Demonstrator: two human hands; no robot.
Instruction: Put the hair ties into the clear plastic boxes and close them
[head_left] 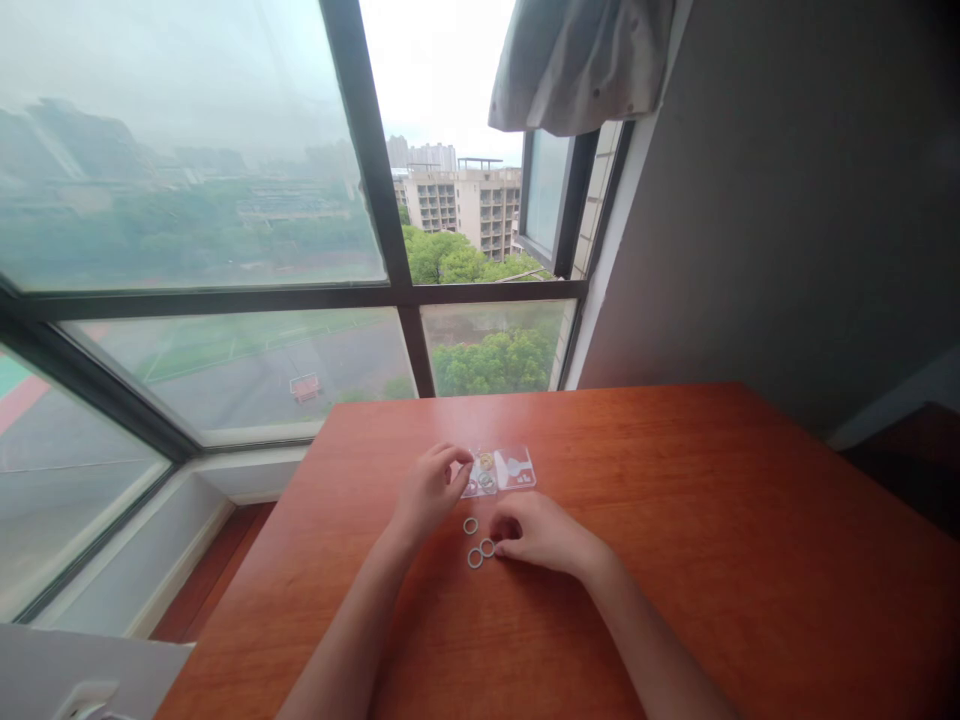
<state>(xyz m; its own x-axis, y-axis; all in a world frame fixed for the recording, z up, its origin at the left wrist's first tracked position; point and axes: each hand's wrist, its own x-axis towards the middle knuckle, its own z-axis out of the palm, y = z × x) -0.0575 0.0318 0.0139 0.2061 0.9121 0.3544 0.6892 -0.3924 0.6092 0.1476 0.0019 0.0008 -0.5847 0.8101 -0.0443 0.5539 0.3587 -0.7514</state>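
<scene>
My left hand [430, 490] rests on the wooden table [675, 560] with its fingers curled together at the edge of a small clear plastic packet [504, 470]. The packet lies flat and holds small rings and printed shapes. My right hand [536, 532] lies on the table with its fingers curled down, its fingertips touching a small white ring [487, 547]. A second white ring [475, 558] lies against that one, and a third [470, 525] sits a little farther away, between my hands.
A large window [300, 250] with dark frames stands just beyond the table's far edge. A grey wall [787, 200] rises on the right, with a bunched curtain [577, 60] at the top. The floor drops away to the table's left.
</scene>
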